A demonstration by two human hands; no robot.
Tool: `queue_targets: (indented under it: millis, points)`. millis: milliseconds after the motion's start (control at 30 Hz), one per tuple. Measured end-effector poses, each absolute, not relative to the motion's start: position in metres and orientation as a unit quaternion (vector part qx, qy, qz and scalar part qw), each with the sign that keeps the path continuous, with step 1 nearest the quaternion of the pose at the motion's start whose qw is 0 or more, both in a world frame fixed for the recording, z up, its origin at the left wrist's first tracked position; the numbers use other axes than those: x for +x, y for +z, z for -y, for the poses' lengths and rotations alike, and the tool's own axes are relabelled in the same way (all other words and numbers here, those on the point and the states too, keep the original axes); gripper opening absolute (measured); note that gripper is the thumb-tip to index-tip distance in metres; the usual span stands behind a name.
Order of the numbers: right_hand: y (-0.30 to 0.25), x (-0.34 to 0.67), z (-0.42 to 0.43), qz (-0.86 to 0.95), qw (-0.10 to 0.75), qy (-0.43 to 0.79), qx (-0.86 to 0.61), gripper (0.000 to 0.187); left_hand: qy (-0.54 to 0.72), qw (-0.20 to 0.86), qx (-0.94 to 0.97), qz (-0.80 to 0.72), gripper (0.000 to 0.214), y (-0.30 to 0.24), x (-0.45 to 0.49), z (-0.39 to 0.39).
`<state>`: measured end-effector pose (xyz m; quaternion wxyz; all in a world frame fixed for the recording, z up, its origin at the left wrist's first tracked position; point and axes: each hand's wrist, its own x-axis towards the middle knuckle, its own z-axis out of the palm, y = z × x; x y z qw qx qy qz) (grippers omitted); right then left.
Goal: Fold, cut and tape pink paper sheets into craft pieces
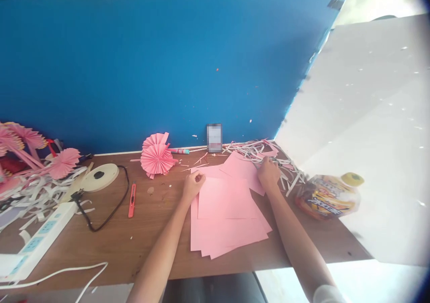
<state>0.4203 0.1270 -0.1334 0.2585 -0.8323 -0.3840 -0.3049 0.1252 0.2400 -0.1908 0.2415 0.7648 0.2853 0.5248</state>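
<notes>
The pink paper sheets (pixel 228 224) are stacked near the front edge of the tabletop (pixel 151 244), right of the middle. Their far left corner is touched by the left hand (pixel 193 184), fingers curled. The far right sheet is covered by the right hand (pixel 268 173). Whether either hand is clamped on paper cannot be told.

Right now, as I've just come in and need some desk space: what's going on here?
A person has both bare hands on a loose stack of pink paper sheets on a brown desk. The left hand is at the top sheet's upper left corner, the right hand at the stack's far edge, beside a heap of paper strips. Whether the fingers pinch or just press is unclear. A folded pink fan lies further back; a red utility knife lies untouched.
</notes>
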Motion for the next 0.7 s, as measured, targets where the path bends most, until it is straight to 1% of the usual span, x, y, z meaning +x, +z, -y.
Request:
queue_targets:
  millis: [67, 133, 167, 233, 267, 333, 400, 467, 533, 600, 700]
  points:
    - [-0.131, 0.419, -0.124, 0.387, 0.266, -0.318, -0.824, 0.032, 0.531, 0.234, 0.760, -0.292, 0.023, -0.190, 0.125, -0.239]
    - [-0.125, 0.410, -0.119, 0.387, 0.310, -0.343, -0.797, 0.033, 0.554, 0.194, 0.747, -0.311, 0.013, -0.189, 0.126, -0.236]
    - [-0.122, 0.403, -0.115, 0.391, 0.353, -0.354, -0.773, 0.034, 0.568, 0.165, 0.740, -0.320, 0.015, -0.188, 0.126, -0.233]
    - [-0.115, 0.382, -0.110, 0.422, 0.466, -0.347, -0.696, 0.032, 0.580, 0.096, 0.743, -0.320, 0.024, -0.186, 0.126, -0.227]
    - [-0.114, 0.370, -0.108, 0.449, 0.528, -0.319, -0.647, 0.031, 0.575, 0.062, 0.755, -0.309, 0.027, -0.185, 0.127, -0.224]
    - [-0.116, 0.343, -0.106, 0.499, 0.630, -0.204, -0.559, 0.029, 0.556, -0.001, 0.785, -0.274, 0.028, -0.183, 0.128, -0.216]
    - [-0.125, 0.318, -0.110, 0.543, 0.686, -0.049, -0.482, 0.034, 0.532, -0.052, 0.811, -0.239, 0.031, -0.181, 0.131, -0.208]
    - [-0.141, 0.301, -0.117, 0.571, 0.700, 0.097, -0.418, 0.043, 0.507, -0.085, 0.833, -0.205, 0.035, -0.179, 0.134, -0.200]
    - [-0.157, 0.290, -0.124, 0.577, 0.704, 0.200, -0.362, 0.046, 0.485, -0.100, 0.851, -0.176, 0.038, -0.178, 0.136, -0.194]
    - [-0.171, 0.286, -0.131, 0.577, 0.697, 0.264, -0.333, 0.039, 0.476, -0.101, 0.858, -0.165, 0.038, -0.178, 0.139, -0.191]
    - [-0.180, 0.286, -0.135, 0.572, 0.690, 0.298, -0.328, 0.032, 0.478, -0.084, 0.856, -0.177, 0.027, -0.179, 0.141, -0.193]
